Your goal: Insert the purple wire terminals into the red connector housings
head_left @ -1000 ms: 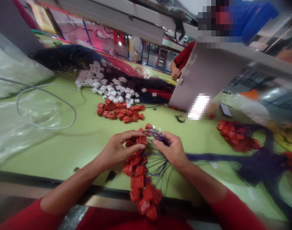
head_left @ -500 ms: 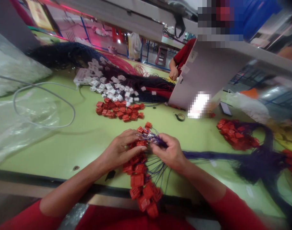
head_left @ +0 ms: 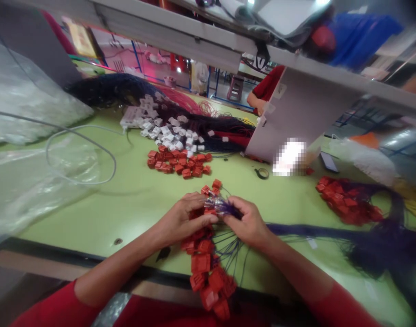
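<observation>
My right hand is closed round a bundle of thin purple wires whose metal-tipped ends point left. Facing it, my left hand has its fingers and thumb curved around a red connector beside those tips. Under and below my hands, a string of red connectors with purple wires runs down over the table's front edge. Two loose-looking red connectors lie just beyond my fingers. From my right hand's side, a long purple wire bunch stretches right.
Behind are piles of red connectors and white connectors. Black tape and a phone lie to the right, near another red pile. Plastic bags and a grey cable are left. A person's arm shows behind the panel.
The whole view has shifted, so the table and my hands appear slightly lower and further right. My hands keep nearly the same pose around the wires and connector.
</observation>
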`<action>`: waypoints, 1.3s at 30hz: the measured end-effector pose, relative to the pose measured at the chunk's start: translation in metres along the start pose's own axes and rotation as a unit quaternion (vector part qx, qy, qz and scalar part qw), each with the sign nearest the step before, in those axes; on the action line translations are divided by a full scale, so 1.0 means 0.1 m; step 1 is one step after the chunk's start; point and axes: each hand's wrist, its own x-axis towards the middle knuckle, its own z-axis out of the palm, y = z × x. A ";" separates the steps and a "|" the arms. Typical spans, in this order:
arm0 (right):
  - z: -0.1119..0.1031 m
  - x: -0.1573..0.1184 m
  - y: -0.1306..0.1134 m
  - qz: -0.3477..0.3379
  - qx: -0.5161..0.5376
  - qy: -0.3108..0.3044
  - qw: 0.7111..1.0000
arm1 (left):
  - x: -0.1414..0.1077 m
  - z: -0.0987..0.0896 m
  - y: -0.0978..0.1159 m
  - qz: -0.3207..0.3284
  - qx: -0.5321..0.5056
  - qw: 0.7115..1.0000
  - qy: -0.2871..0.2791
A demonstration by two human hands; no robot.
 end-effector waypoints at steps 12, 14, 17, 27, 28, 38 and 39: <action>0.00 0.10 0.07 0.128 0.169 0.025 0.977 | 0.30 -0.54 -1.13 -0.061 0.324 0.943 0.048; 0.00 0.09 0.07 0.128 0.164 0.018 0.978 | 0.35 -0.55 -1.19 -0.065 0.320 0.944 0.047; -0.01 0.08 0.08 0.132 0.161 0.011 0.978 | 0.40 -0.54 -1.19 -0.075 0.316 0.944 0.058; 0.01 0.11 -0.03 0.165 0.196 0.058 0.965 | 0.08 -0.40 -0.47 -0.132 -0.036 0.988 0.073; 0.02 0.11 -0.03 0.168 0.201 0.060 0.963 | 0.03 -0.36 -0.38 -0.139 -0.066 0.986 0.069; 0.02 0.11 0.07 0.162 0.155 0.046 0.974 | -0.04 -0.10 -0.07 -0.113 -0.125 0.986 0.002; 0.02 0.11 0.08 0.160 0.152 0.041 0.974 | -0.03 -0.09 -0.07 -0.106 -0.125 0.986 0.001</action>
